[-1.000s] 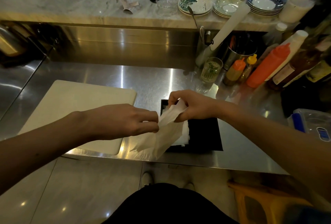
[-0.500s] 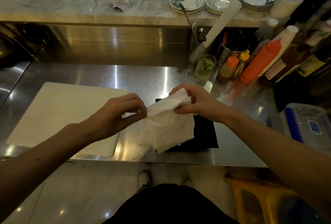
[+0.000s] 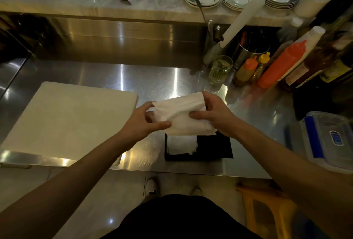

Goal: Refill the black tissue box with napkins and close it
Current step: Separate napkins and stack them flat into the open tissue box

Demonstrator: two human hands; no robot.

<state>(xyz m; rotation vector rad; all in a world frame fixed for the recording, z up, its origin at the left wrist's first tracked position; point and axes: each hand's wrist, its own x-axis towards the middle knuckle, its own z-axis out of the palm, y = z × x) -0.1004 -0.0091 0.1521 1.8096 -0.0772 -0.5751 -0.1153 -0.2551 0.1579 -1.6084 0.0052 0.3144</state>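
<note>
A second ago the napkin (image 3: pixel 183 116) hung loose and open between my hands; now I have folded it into a compact wad, my left hand (image 3: pixel 145 122) and right hand (image 3: pixel 214 116) both pinching its ends with closed fingers. It sits just above the black tissue box (image 3: pixel 214 147), open on the near surface (image 3: pixel 133 78), some napkins already inside. It looks ready to go in.

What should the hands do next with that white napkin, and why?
Probably lower it into the black tissue box. Both the left hand and the right hand pinch the folded napkin, held just above the box. The box is open, with some napkins already lying in its left side, so this one likely goes in beside or on them.
</note>
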